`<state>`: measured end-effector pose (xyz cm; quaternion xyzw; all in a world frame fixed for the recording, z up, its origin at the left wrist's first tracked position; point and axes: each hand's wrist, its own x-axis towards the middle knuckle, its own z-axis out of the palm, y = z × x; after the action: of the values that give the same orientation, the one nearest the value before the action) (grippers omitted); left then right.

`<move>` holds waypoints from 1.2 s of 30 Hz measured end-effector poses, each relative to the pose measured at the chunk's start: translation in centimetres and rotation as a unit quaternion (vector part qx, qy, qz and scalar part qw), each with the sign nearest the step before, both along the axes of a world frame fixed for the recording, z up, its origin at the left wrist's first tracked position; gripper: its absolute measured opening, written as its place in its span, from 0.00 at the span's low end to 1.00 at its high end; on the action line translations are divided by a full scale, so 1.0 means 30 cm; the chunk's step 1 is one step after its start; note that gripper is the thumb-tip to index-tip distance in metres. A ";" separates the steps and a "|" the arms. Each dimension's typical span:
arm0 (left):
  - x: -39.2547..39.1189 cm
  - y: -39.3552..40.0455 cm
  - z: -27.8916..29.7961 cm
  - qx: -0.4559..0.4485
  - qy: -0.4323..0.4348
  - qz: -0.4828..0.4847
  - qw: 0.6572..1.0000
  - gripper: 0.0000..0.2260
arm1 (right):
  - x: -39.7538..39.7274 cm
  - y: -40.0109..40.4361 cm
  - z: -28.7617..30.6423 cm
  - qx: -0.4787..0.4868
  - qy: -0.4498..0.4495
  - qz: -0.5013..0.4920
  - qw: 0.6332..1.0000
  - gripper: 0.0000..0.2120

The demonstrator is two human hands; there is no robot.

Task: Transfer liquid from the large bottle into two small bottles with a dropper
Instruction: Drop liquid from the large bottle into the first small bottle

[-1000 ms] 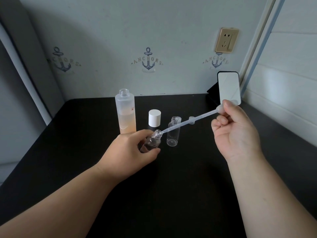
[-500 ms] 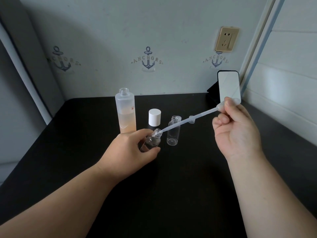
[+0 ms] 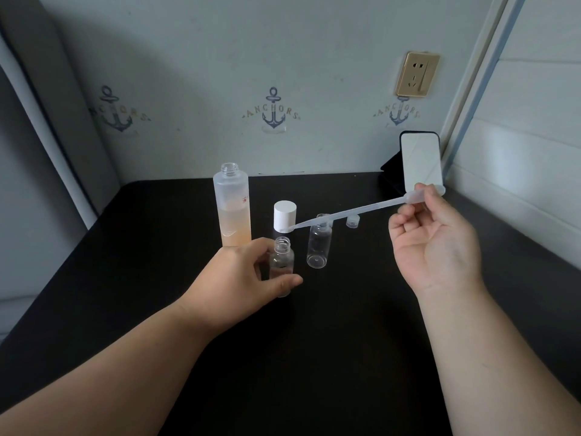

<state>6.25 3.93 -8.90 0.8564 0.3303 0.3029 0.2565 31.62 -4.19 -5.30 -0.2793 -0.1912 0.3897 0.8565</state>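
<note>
The left hand [image 3: 248, 273] wraps the nearer small bottle [image 3: 281, 265] to steady it upright, while the right hand [image 3: 435, 243] pinches the dropper [image 3: 349, 213] by its bulb — tip clear above that bottle's mouth, slanting toward the open large bottle [image 3: 232, 206] just beyond the left hand — likely to refill.

L hand [image 3: 239, 278] round small bottle [image 3: 282, 262]; R hand [image 3: 434, 243] w/ dropper [image 3: 355, 212] aloft.

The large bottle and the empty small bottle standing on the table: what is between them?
In the head view, the white cap stands between the large bottle and the empty small bottle; the dropper tip reaches in front of it.
</note>
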 end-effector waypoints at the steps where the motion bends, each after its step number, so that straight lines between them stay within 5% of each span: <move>1: -0.002 -0.001 0.003 0.004 -0.005 -0.003 1.000 0.15 | 0.001 0.000 -0.001 -0.001 0.005 -0.002 1.000 0.04; 5: -0.016 -0.016 0.020 0.003 -0.163 0.034 0.986 0.16 | -0.001 0.001 -0.001 0.003 0.020 -0.003 1.000 0.04; 10: -0.037 -0.002 0.033 0.009 -0.333 0.212 0.919 0.10 | 0.000 0.001 -0.004 0.005 0.013 0.006 1.000 0.03; 17: -0.015 0.054 0.006 -0.095 -0.225 0.180 0.953 0.33 | -0.001 0.009 -0.013 0.004 -0.009 0.026 1.000 0.06; 24: -0.012 0.075 -0.007 -0.066 -0.171 0.201 0.962 0.21 | -0.007 0.011 -0.010 0.009 -0.004 0.029 1.000 0.05; 36: -0.012 0.039 0.014 -0.014 -0.155 0.166 0.974 0.18 | -0.006 0.007 0.000 0.014 -0.018 0.006 1.000 0.05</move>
<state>5.89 5.11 -8.48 0.7283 0.4281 0.4659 0.2631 31.44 -3.99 -5.28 -0.2727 -0.2140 0.3872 0.8544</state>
